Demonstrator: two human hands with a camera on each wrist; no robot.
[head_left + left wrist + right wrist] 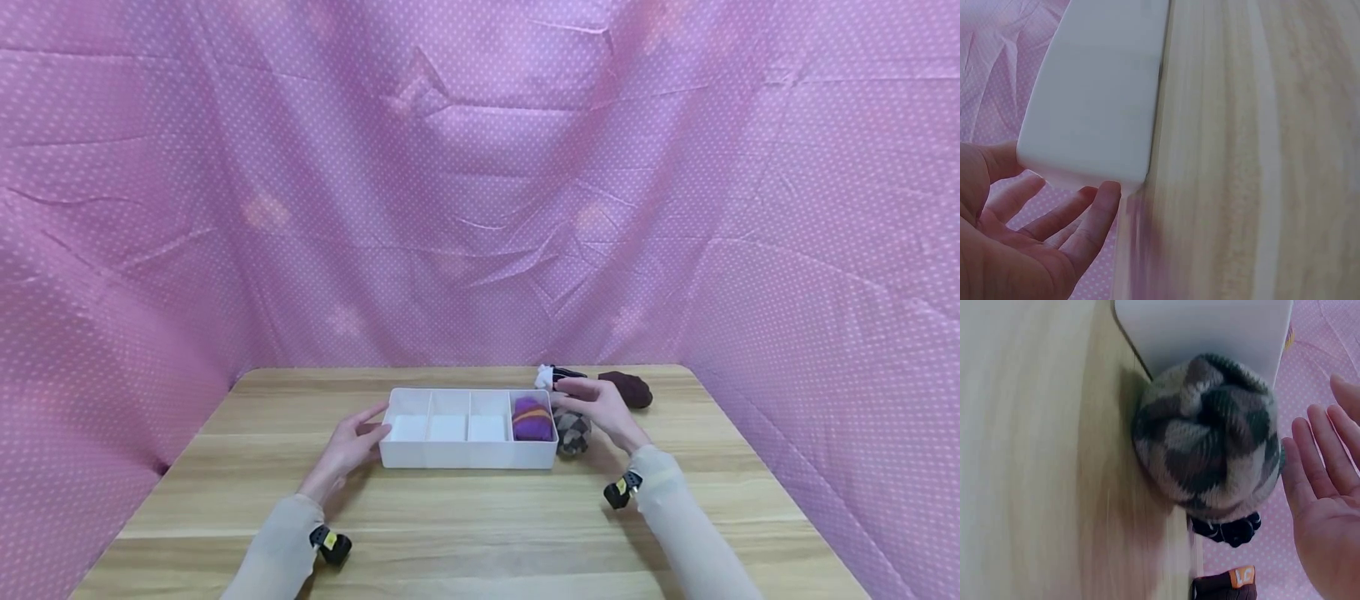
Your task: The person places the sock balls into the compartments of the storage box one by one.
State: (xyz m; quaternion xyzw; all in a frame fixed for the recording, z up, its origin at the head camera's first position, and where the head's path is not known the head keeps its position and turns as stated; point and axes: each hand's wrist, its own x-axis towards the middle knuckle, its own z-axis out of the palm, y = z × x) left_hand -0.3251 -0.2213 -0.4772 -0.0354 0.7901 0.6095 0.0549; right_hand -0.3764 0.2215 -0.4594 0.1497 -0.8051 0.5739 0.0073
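A long white box [468,455] with several compartments in a row sits on the table. A purple rolled sock [531,421] with orange stripes fills its rightmost compartment; the others are bare. My left hand [347,450] touches the box's left end, thumb near the rim and fingertips against the end wall in the left wrist view. Beside the right end lies a checkered knit rolled sock [1210,437], close against the box wall. Over it my right hand [603,408] hovers with fingers extended, holding nothing, its palm turned towards the box in the right wrist view.
Behind the right hand lie a black-and-white rolled sock [545,377] and a dark brown one [630,389], which shows an orange label in the right wrist view. Pink dotted cloth [465,208] hangs around the wooden table [465,533] at the back and sides.
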